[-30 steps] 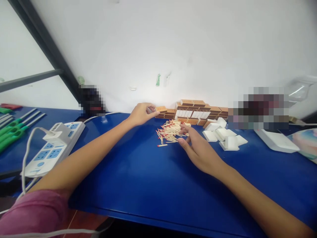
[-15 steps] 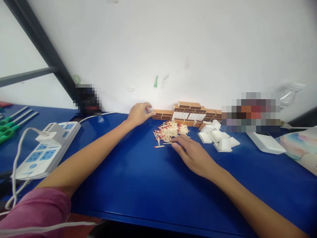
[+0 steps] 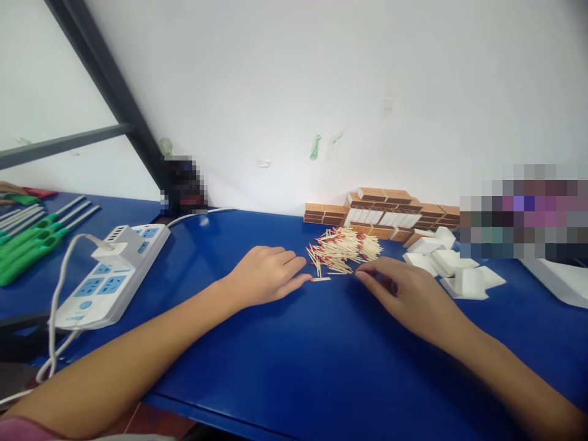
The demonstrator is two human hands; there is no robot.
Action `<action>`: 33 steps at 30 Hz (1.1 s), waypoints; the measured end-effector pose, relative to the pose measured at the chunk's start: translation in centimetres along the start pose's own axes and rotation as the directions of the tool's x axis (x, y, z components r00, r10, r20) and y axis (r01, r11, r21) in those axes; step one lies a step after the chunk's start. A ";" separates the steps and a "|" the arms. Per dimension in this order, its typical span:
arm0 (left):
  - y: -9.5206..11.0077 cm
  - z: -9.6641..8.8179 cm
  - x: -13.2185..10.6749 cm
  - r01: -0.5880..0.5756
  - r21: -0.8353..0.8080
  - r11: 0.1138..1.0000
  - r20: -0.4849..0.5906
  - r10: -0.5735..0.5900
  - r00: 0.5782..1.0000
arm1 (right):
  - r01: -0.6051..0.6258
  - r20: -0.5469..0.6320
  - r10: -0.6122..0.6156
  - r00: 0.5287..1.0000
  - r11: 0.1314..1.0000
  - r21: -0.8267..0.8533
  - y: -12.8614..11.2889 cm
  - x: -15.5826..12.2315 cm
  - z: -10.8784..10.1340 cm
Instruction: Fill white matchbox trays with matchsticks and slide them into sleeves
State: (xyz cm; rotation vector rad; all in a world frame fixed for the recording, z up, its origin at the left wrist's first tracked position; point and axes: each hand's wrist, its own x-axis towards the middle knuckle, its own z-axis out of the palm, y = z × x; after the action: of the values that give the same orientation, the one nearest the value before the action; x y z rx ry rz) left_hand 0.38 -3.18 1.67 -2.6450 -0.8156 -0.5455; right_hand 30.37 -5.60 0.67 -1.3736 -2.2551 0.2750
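A loose pile of red-tipped matches (image 3: 342, 248) lies on the blue table between my hands. My left hand (image 3: 266, 275) rests low at the pile's left side, fingers stretched and a little apart, with nothing seen in it. Its thumb tip is right by the head of a single match (image 3: 321, 279) at the near edge. At the pile's near right side is my right hand (image 3: 404, 291), its thumb and forefinger tips brought together. Whatever may be between those tips is hidden. Behind the pile, matchboxes (image 3: 386, 196) stand stacked against the wall, some showing white sides.
White box trays (image 3: 459, 263) are heaped right of the pile. A white power strip (image 3: 110, 282) with a plugged-in cable lies at the left. Beyond it are several green-handled tools (image 3: 37, 245). A white object (image 3: 560, 282) sits at the far right.
My left hand has left the matchbox row and come down to the near left of the matches. My right hand stays beside the pile. The view has turned left.
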 end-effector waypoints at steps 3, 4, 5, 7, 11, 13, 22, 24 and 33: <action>-0.1 -0.3 0.0 -0.062 -0.001 0.998 -0.005 0.062 0.998 | 0.010 -0.033 -0.012 0.999 0.998 -0.061 0.4 0.1 -0.3; 0.0 -0.3 0.1 -0.077 -0.020 0.997 0.006 0.077 0.997 | 0.005 -0.059 -0.011 0.998 0.996 -0.089 0.7 0.2 -0.6; 0.1 -0.2 0.1 -0.089 -0.042 0.995 0.019 0.090 0.996 | -0.007 -0.088 -0.003 0.996 0.993 -0.118 1.1 0.3 -1.1; 0.5 0.0 0.1 -0.107 -0.081 0.991 0.050 0.111 0.993 | -0.058 -0.158 0.029 0.987 0.982 -0.181 2.2 0.6 -2.2; 1.1 0.2 -0.1 -0.112 -0.100 0.989 0.073 0.120 0.990 | -0.236 -0.341 0.111 0.933 0.906 -0.352 5.5 0.7 -5.2; 1.3 0.1 -0.1 -0.117 -0.100 0.988 0.075 0.125 0.989 | -0.289 -0.378 0.117 0.918 0.852 -0.437 7.3 0.5 -6.4; 1.7 -0.1 -0.3 -0.133 -0.085 0.987 0.066 0.139 0.988 | -0.216 -0.262 0.093 0.960 0.845 -0.489 10.4 0.7 -6.4; 1.7 -0.1 -0.3 -0.135 -0.084 0.987 0.066 0.141 0.988 | -0.202 -0.273 0.071 0.959 0.849 -0.489 9.9 0.9 -5.8; 1.8 -0.2 -0.2 -0.136 -0.088 0.987 0.074 0.143 0.987 | -0.263 -0.306 0.117 0.945 0.828 -0.495 9.7 0.7 -5.3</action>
State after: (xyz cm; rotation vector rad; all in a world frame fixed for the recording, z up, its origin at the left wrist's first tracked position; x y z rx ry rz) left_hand 1.25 -4.73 1.45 -2.7891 -0.6360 -0.4483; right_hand 40.27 -0.82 1.49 -1.7939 -2.0419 -0.4898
